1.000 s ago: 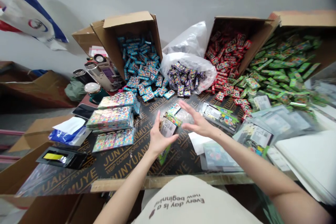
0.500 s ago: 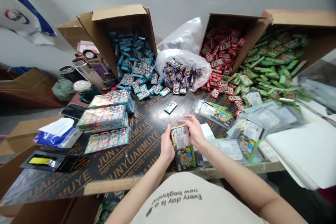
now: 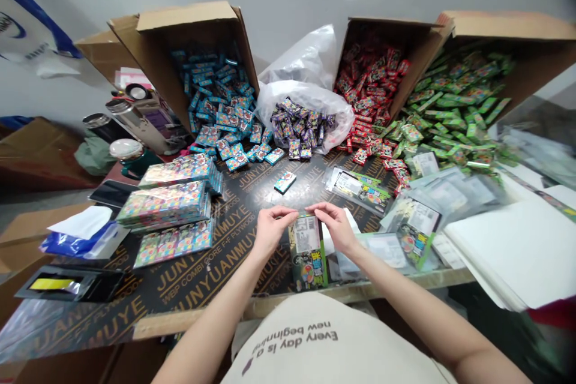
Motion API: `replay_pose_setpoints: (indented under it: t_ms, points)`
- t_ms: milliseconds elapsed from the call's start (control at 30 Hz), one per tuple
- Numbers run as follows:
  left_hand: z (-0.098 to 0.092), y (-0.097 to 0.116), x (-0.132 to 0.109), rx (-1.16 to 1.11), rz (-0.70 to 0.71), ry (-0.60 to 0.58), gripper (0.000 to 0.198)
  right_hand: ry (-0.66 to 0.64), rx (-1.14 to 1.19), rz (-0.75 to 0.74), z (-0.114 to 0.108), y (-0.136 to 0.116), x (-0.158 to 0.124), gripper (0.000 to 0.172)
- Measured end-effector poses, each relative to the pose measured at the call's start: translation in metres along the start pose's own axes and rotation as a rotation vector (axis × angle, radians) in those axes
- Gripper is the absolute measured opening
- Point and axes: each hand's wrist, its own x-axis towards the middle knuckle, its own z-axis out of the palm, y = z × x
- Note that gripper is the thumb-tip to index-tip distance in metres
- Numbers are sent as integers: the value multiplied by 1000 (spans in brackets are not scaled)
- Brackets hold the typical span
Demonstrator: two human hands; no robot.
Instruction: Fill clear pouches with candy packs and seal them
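At the table (image 3: 216,264) edge, left hand (image 3: 269,229) and right hand (image 3: 335,228), spread apart a second ago, now pinch the top of the green pack (image 3: 308,252), laid flat.

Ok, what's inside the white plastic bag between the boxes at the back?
Small purple packets fill the mouth of the plastic bag and spill onto the table. The bag's crumpled upper part hides whatever lies deeper inside.

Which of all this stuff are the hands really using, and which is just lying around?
In use: green packet, pinched at its top by left hand and right hand; probably the small blue pack just ahead.

Just lying about: flasks, tissue pack, black tray.
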Motion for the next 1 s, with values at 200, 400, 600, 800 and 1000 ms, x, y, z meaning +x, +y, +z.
replay_pose_setpoints:
  t_ms: [200,400,600,800,1000]
  points:
    - [-1,11,9,-26,-160,-89,19,-12,-91,7,-8,-6,1,21]
    - [2,21,7,209,-3,-136,8,-89,-184,-27,-14,-10,11,21]
    - [-3,29,-3,559,430,-281,12,-157,-269,-82,-18,-18,-3,30]
    - [-3,29,2,727,475,-444,24,-235,-454,-166,-61,-11,13,34]
    - [-4,20,7,694,434,-436,24,-147,-1109,-146,-123,28,51,25]
